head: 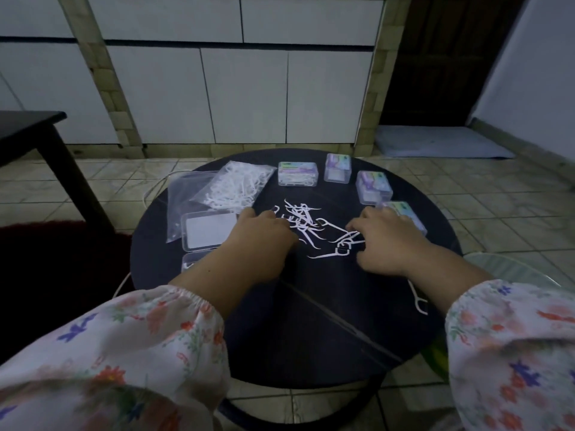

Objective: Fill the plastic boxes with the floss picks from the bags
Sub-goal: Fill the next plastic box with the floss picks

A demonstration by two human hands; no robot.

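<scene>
Head view: my left hand (pixel 267 234) reaches palm-down, fingers curled onto the scattered floss picks (pixel 306 222) on the dark round surface (pixel 311 321). My right hand (pixel 385 241) pinches picks at the pile's right edge. Four closed plastic boxes (pixel 297 173) sit beyond; a full bag (pixel 236 186) lies far left.

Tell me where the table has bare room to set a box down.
The near half of the round table is bare, between the two sleeves, save one stray pick at its right edge. Crowded: loose picks at centre, bags and open box left, closed boxes along the far right.
</scene>
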